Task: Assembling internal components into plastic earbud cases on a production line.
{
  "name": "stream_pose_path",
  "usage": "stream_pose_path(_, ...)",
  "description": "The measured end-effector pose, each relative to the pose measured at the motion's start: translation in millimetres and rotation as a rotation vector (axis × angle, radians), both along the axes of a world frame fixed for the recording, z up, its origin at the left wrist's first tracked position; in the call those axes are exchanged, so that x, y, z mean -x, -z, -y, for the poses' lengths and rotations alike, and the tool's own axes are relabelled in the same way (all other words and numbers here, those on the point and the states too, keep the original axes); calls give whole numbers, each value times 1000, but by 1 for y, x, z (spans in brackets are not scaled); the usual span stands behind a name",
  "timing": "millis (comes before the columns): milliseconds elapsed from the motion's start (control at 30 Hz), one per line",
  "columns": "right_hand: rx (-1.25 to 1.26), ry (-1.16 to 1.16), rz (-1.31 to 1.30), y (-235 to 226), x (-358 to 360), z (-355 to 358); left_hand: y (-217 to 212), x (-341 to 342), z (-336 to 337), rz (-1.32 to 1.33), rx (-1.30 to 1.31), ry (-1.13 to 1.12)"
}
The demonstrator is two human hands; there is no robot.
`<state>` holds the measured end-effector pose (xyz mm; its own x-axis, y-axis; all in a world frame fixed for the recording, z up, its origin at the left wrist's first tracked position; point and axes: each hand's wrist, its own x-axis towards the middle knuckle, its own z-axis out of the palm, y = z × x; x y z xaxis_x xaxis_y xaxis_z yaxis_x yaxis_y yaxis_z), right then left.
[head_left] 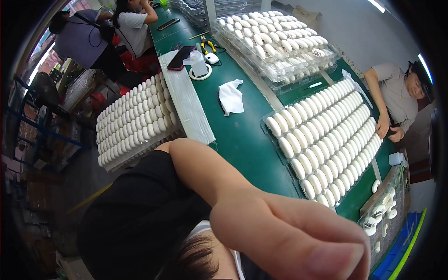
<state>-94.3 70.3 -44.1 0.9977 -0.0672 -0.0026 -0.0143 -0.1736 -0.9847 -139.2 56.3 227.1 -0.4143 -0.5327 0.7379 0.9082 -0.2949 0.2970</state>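
My left hand (298, 228) is raised very close to the camera and fills the lower right. Its fingers are curled together, with the thumb and its nail nearest; anything between them is hidden. The bare forearm (205, 170) comes out of a black sleeve (140, 210) on the left and bends back over the green table (233, 144). Beyond the hand lies a clear plastic tray (269, 122) with rows of white, rounded parts (322, 144); the hand appears apart from it. My right hand is out of view.
Stacked clear trays (275, 77) of white parts stand at the back. Left are another loaded tray (135, 121), a phone (181, 58), a plastic bottle (198, 64), yellow-handled pliers (208, 45) and a white cloth (231, 97). A co-worker (394, 88) reaches to the right tray; two people are at far left.
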Motion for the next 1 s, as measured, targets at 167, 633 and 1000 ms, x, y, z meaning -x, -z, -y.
stream_pose_path(167,9,89,56,0,-1,1,3,-12,8,101,-60,16)
stream_pose_path(633,149,219,266,-4,3,1,58,-73,28,541,-37,-316)
stream_pose_path(1000,-588,38,-202,-31,-2,29,113,-150,6,949,-226,-631)
